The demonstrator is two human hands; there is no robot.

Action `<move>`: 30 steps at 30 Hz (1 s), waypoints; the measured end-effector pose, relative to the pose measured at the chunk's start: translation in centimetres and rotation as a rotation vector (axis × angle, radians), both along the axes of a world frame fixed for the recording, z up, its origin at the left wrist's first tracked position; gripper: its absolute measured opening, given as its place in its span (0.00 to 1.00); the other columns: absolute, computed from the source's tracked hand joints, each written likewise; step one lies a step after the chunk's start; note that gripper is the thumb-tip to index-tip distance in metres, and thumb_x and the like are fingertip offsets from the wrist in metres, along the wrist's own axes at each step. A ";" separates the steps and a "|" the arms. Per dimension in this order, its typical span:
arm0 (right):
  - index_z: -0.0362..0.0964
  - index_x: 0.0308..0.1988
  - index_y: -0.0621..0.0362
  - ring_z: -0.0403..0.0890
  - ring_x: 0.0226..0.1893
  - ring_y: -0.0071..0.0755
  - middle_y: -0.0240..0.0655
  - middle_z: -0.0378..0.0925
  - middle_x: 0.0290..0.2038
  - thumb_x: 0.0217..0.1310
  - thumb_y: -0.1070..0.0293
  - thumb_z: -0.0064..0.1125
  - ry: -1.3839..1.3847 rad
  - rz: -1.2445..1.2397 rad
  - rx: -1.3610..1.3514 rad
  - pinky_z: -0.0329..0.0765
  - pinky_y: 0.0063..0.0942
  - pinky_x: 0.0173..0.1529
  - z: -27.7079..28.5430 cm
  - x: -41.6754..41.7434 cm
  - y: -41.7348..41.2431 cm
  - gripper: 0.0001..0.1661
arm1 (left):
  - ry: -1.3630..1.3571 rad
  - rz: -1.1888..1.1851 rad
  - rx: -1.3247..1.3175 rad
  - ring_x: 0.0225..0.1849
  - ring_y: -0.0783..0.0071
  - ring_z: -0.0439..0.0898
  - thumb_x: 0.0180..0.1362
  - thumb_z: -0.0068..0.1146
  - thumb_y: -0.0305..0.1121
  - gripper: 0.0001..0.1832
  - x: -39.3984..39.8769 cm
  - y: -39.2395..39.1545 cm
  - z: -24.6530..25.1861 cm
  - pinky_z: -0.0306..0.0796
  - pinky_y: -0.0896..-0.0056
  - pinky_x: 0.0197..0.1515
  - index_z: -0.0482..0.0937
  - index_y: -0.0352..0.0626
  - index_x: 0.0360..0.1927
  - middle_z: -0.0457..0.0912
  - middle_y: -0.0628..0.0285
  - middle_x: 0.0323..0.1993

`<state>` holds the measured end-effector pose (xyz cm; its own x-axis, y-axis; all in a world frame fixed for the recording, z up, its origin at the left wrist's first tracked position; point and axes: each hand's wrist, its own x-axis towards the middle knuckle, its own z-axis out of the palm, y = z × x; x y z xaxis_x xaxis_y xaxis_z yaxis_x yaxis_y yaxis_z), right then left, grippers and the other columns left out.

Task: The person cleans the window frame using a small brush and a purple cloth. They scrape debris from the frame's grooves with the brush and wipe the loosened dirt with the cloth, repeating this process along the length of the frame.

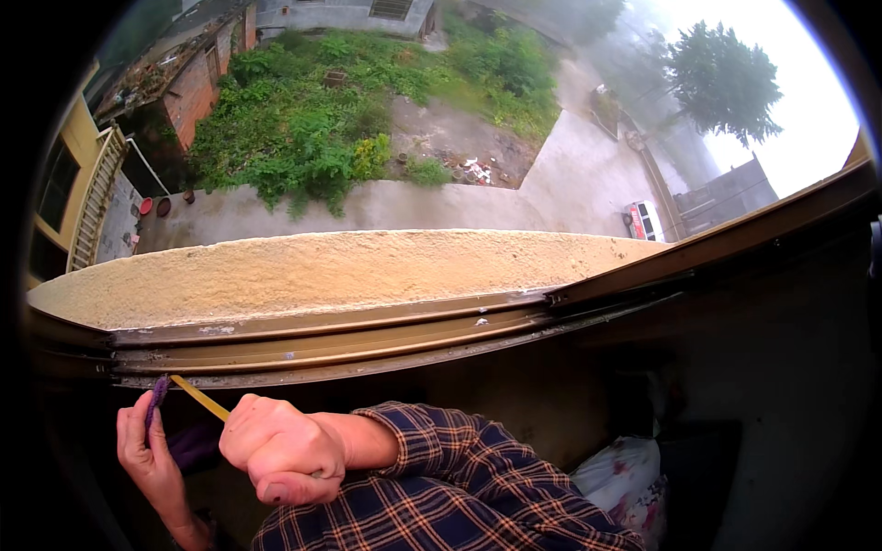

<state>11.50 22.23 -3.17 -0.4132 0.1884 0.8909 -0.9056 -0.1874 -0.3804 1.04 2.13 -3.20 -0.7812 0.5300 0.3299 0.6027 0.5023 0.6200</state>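
Note:
My right hand [286, 448] is closed around a thin yellow strip-like tool [200, 398], whose tip points at the inner edge of the window track [331, 351], near its left end. Between the thumb and fingers of my left hand [151, 448] is a purple cloth [157, 403], its upper edge by the tool's tip. More of the cloth hangs in shadow behind the left hand. The brown metal track has parallel rails with dirt and small white specks. The part of the tool inside my right fist is hidden.
A rough, tan outer ledge [358, 272] runs beyond the track. The brown sash frame [716, 237] rises at right. Far below lie a paved yard, green plants and a parked vehicle [644, 220]. Indoors, a floral-patterned bundle [623, 475] is at lower right.

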 end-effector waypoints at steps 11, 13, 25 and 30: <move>0.59 0.17 0.57 0.60 0.14 0.38 0.34 0.59 0.15 0.66 0.67 0.39 -0.156 -0.061 -0.144 0.58 0.34 0.21 1.5 1.0 0.5 0.21 | -0.014 0.049 0.070 0.40 0.75 0.73 0.65 0.48 0.21 0.10 -1.1 -1.5 -0.3 0.65 0.78 0.47 0.77 0.30 0.46 0.74 0.62 0.37; 0.62 0.17 0.57 0.62 0.13 0.37 0.33 0.61 0.15 0.69 0.65 0.36 -0.108 -0.049 -0.154 0.60 0.33 0.19 3.1 2.4 2.1 0.24 | -0.018 0.063 0.108 0.41 0.75 0.73 0.65 0.48 0.20 0.10 -0.5 -1.9 0.1 0.65 0.79 0.48 0.77 0.30 0.46 0.75 0.62 0.38; 0.65 0.17 0.64 0.58 0.12 0.27 0.33 0.62 0.14 0.65 0.70 0.52 -0.374 0.318 -0.326 0.57 0.28 0.17 5.1 10.5 3.6 0.21 | -0.435 0.217 0.966 0.21 0.84 0.70 0.66 0.52 0.28 0.11 5.5 -1.9 1.5 0.68 0.81 0.23 0.74 0.36 0.50 0.74 0.66 0.27; 0.73 0.37 0.62 0.64 0.15 0.25 0.33 0.68 0.18 0.58 0.74 0.63 -0.828 0.014 0.342 0.62 0.22 0.22 0.4 7.5 0.7 0.07 | -0.556 0.209 1.189 0.21 0.76 0.72 0.70 0.45 0.33 0.13 8.2 -2.1 1.5 0.68 0.75 0.21 0.69 0.45 0.56 0.72 0.61 0.33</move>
<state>19.01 22.96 -2.75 -0.9488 -0.0422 0.3130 -0.3149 0.0470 -0.9480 9.23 0.08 -1.75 -0.9930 -0.0022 0.1182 0.1058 -0.4622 0.8804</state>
